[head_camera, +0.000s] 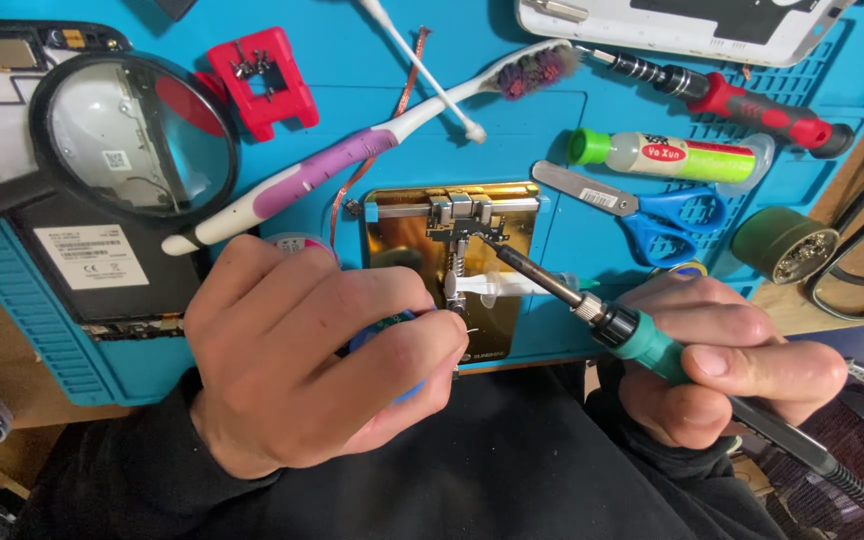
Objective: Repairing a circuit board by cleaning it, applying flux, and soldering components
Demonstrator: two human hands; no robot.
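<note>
Right hand (722, 365) is wrapped tight round the green-handled soldering iron (642, 340), thumb on top, black cord trailing off toward the lower right. Its dark metal tip (497, 248) runs up-left and touches the small silver clamp (460, 222) at the top of the gold-coloured metal holder plate (402, 245).

Left hand (302, 350) is curled, fingertips pinched together on something small and thin just beside the plate's middle; can't tell what it is. A blue round object (407, 385) sits under the palm, mostly hidden. A white plastic syringe (502, 286) lies across the plate, between the two hands.

All of it sits on a blue silicone work mat (332, 30). Further out, left: a black-rimmed magnifying glass (132, 135) over an opened dark tablet (102, 265). Centre: a white-and-purple toothbrush (352, 160), a white cotton swab (422, 70), a red plastic block (264, 80). Right: blue-handled scissors (652, 210), a clear glue tube with a green cap (667, 155), a red-and-black screwdriver (742, 100), a dark green round tin (784, 245). A white device shell (672, 25) lies at the far edge.
</note>
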